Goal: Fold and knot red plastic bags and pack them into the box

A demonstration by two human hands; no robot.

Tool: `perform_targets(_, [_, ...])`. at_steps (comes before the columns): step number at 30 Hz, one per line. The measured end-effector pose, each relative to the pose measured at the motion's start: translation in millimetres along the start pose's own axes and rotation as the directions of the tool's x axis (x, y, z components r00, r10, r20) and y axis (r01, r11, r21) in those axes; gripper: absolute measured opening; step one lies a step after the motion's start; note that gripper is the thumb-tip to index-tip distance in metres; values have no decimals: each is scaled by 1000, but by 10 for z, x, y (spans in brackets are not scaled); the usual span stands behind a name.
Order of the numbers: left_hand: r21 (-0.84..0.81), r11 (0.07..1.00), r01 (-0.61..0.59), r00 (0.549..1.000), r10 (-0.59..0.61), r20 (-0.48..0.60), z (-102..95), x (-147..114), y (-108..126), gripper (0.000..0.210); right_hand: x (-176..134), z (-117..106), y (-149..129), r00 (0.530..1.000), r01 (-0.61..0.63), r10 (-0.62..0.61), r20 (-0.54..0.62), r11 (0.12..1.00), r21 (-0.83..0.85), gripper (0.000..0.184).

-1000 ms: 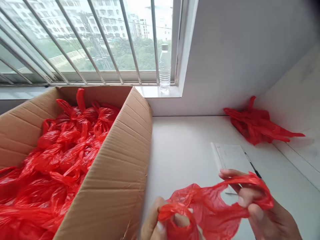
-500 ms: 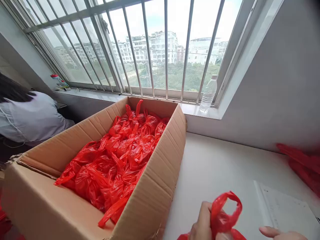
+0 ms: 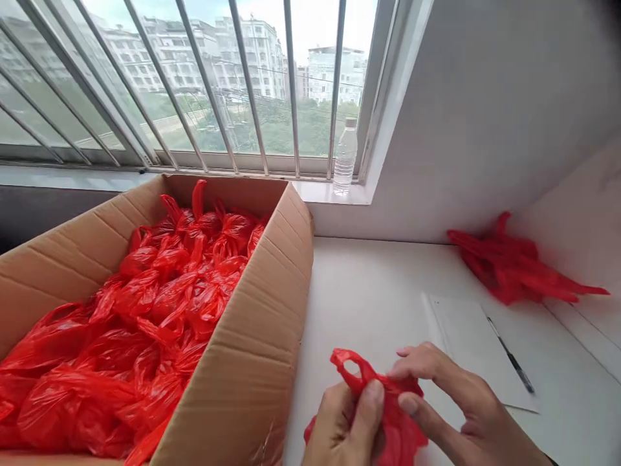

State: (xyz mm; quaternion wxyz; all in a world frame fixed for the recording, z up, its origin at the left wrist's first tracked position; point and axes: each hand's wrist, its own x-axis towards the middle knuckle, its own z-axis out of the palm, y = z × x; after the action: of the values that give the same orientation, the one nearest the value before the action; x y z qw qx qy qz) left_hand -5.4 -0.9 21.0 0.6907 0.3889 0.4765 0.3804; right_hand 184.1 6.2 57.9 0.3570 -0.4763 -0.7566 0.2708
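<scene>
Over the white tabletop at the bottom, my left hand [image 3: 344, 421] is closed on a red plastic bag [image 3: 398, 427], pinching it below a looped handle that stands up above the thumb. My right hand [image 3: 460, 401] is at the bag's right side. Its thumb and forefinger are apart, with red plastic between them, and the fingertips are at or very near the film. The bag's lower part runs out of the frame, and what it contains is hidden.
Left of my hands stands a large open cardboard box [image 3: 252, 330] full of knotted red bags [image 3: 160, 291]. More red bags [image 3: 514, 262] lie by the wall at right. A paper sheet [image 3: 475, 343] and a pen [image 3: 512, 356] lie nearby. A plastic bottle [image 3: 345, 158] stands on the windowsill.
The view has swung right, so the person at the left is out of frame. My right hand has come in from the right to the bag, which my left hand still grips.
</scene>
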Motion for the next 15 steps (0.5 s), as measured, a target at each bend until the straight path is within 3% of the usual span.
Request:
perform_targets(5, [-265, 957, 119, 993, -112, 41, 4, 163, 127, 37, -37, 39, -25, 985, -167, 171, 1, 964, 205, 10])
perform_targets(8, [-395, 909, 133, 991, -113, 74, -2, 200, 183, 26, -31, 37, -30, 979, -204, 199, 46, 939, 277, 10])
perform_targets(11, [-366, 928, 72, 991, -27, 128, 0, 188, 232, 21, -16, 37, -29, 980, -199, 184, 78, 926, 321, 8])
perform_targets(15, [-202, 979, -22, 985, 55, 161, -1, 180, 258, 21, -10, 55, 6, 985, -140, 103, 136, 942, 305, 4])
